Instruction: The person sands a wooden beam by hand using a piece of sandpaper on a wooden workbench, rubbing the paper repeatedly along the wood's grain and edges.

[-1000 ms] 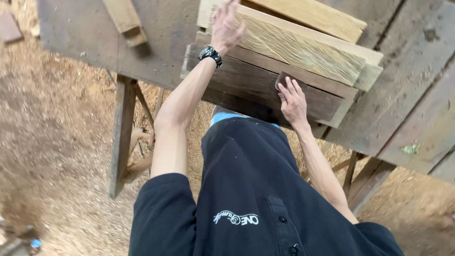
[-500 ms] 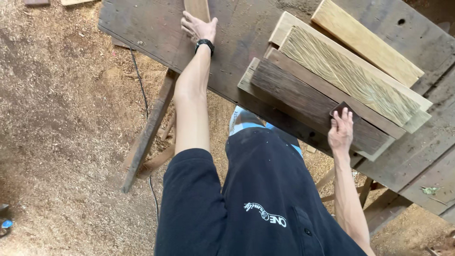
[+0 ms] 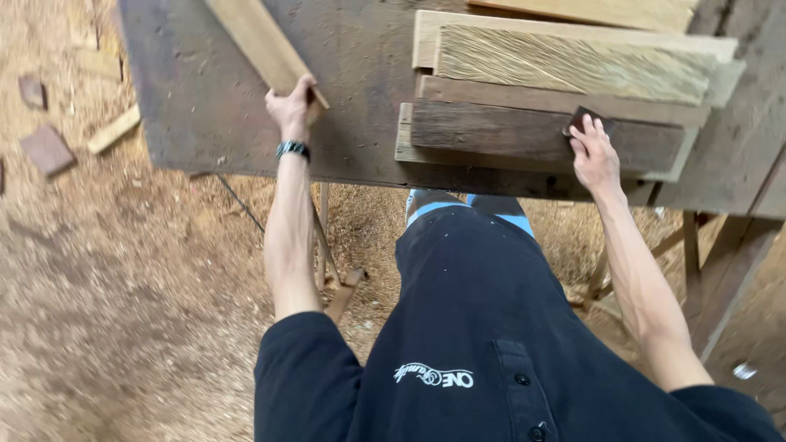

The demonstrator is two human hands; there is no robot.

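A pale wooden plank (image 3: 264, 45) runs slantwise across the upper left of the frame, lying on a dark, worn workbench (image 3: 205, 106). The left hand (image 3: 291, 105) is wrapped around the plank's lower end, fingers curled over it and holding it fast; a dark wristband (image 3: 292, 148) sits just below on the wrist.

To the right of centre, the right hand (image 3: 595, 157) presses a small dark sanding pad (image 3: 586, 123) flat against a dark brown board (image 3: 532, 139). The fingers lie spread over the pad rather than closed round it. That board is the front one in a stack of boards (image 3: 573, 65) filling the upper right: behind it a lighter brown one, then a pale one with a rough, fibrous face, and another pale one at the very top edge.

Below the bench, in the middle and lower part of the frame, are the person's black shirt (image 3: 491, 344) and both bare forearms. The ground (image 3: 106, 286) on the left is covered in sawdust, with a few wood offcuts (image 3: 49, 150) lying at the upper left. Bench legs and braces show under the top at centre and right.
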